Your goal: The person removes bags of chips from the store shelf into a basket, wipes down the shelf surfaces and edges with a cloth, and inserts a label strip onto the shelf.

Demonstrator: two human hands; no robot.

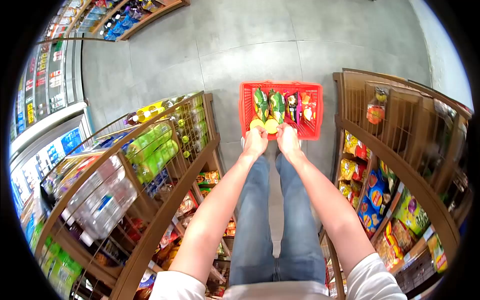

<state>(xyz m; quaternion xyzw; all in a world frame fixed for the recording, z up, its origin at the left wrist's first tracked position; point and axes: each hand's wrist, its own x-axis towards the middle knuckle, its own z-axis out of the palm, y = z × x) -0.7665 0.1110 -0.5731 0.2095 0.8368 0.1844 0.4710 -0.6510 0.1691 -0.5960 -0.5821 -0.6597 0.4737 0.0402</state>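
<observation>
My left hand (256, 142) and my right hand (288, 140) are close together at the near side of a red plastic basket (317, 131). The fingers of both hands are closed, with their tips against two yellow round pieces, the left one (256, 123) and the right one (271, 125). What the fingers grip is hidden under them. Beyond the yellow pieces, two green packets (277, 106) stand side by side in the basket. To their right are a black-and-pink packet (293, 107) and a red-and-white packet (309, 109).
On the left, a wooden shelf (210, 117) with wire sides holds bottles and packs. A shelf on the right (400, 180) holds snack bags such as blue chip bags (370, 200). Grey tiled floor (250, 55) lies beyond the basket. A glass-fronted cooler (47, 85) stands far left.
</observation>
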